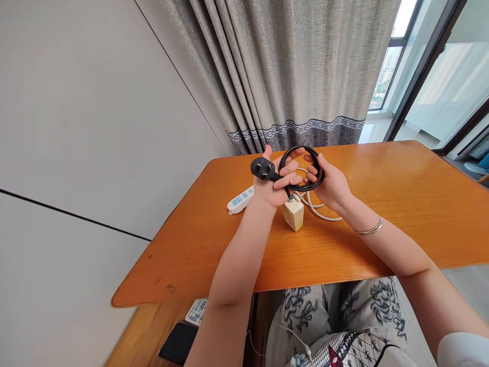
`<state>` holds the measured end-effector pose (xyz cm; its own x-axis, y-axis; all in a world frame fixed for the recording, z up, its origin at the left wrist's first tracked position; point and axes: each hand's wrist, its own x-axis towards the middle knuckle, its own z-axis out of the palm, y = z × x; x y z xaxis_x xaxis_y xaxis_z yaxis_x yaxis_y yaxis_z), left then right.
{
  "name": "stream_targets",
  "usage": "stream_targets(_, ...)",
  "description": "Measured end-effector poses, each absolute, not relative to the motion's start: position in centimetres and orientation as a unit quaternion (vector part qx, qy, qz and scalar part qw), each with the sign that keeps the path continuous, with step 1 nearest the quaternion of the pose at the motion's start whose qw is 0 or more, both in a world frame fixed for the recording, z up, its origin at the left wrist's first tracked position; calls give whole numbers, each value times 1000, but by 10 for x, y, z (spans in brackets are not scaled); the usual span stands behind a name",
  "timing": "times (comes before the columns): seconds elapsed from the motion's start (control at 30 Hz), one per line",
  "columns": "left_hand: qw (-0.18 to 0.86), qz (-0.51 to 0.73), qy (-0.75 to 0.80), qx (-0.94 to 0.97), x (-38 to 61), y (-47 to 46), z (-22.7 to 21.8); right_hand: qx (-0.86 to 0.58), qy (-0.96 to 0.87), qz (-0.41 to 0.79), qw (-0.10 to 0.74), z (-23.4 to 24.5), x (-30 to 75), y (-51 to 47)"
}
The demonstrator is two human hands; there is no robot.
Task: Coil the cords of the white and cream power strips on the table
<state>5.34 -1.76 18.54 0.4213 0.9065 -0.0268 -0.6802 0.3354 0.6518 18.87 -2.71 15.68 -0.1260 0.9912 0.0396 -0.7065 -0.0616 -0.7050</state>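
A black power cord (305, 188) is wound into a round coil above the table. My left hand (267, 189) is closed around the coil's left side, its palm turned up. The cord's black plug (262, 168) lies across that palm with its pins facing up. With curled fingers, my right hand (333, 184) grips the coil's right side. Just below, a cream block-shaped adapter (294, 214) stands on the table; the black cord runs down to its top. Behind it, a white cable (315, 208) lies in loose loops, partly hidden by my hands.
A white power strip (240, 201) lies left of the adapter on the wooden table (405, 204). A grey curtain (305, 66) hangs beyond the far edge, with a wall (84, 112) to the left. Below the table are a dark flat object (178, 342) and a thin white cable (294, 334).
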Motion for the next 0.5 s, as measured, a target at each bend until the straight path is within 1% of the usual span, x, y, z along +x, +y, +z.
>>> stream_targets(0.1, 775, 514, 205, 305, 53, -17, 185, -231, -318, 688, 610, 150, 186, -26)
stream_targets(0.27, 757, 528, 220, 316, 50, -13, 185, -218, -345, 727, 552, 138, 182, -25)
stream_targets(0.5, 739, 549, 220, 323, 48, -10, 185, -210, -427, 709, 520, 130, 178, -31)
